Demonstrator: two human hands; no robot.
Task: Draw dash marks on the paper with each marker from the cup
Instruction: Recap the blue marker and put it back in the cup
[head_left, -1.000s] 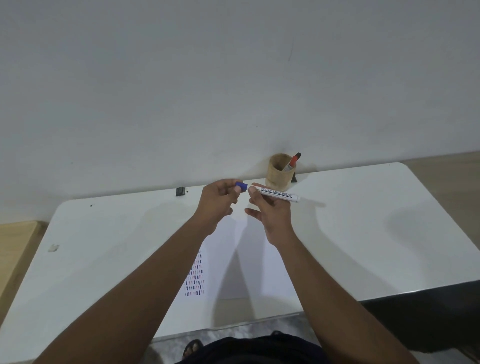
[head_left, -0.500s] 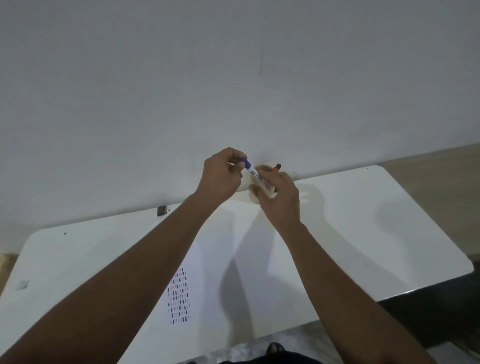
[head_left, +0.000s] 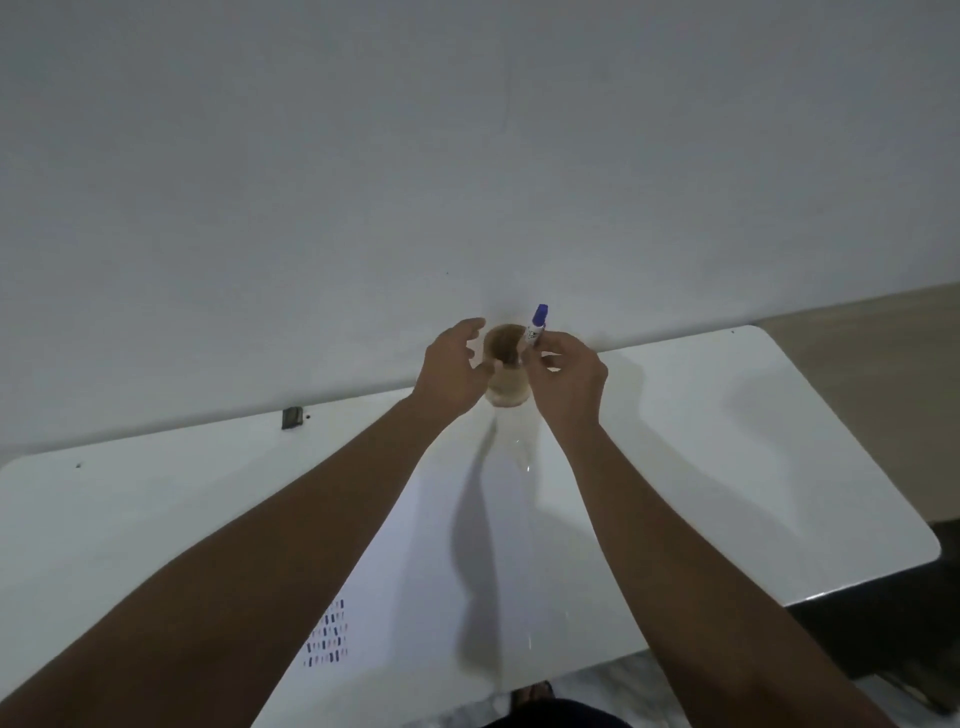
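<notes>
A tan cup stands at the far edge of the white table, against the wall. My right hand holds a white marker with a blue cap upright at the cup's right rim, cap up. My left hand hovers at the cup's left side with fingers spread, and I cannot tell whether it touches the cup. A white paper lies between my forearms, with rows of coloured dash marks at its near left corner. The cup's inside looks dark; no other marker shows.
A small dark object sits at the table's far edge to the left. The grey wall rises right behind the cup. The table's right end drops to a tan floor.
The blue marker was capped between both hands, then carried forward to the cup. My left hand has let go of the cap and opened beside the cup. The red-tipped marker is out of sight.
</notes>
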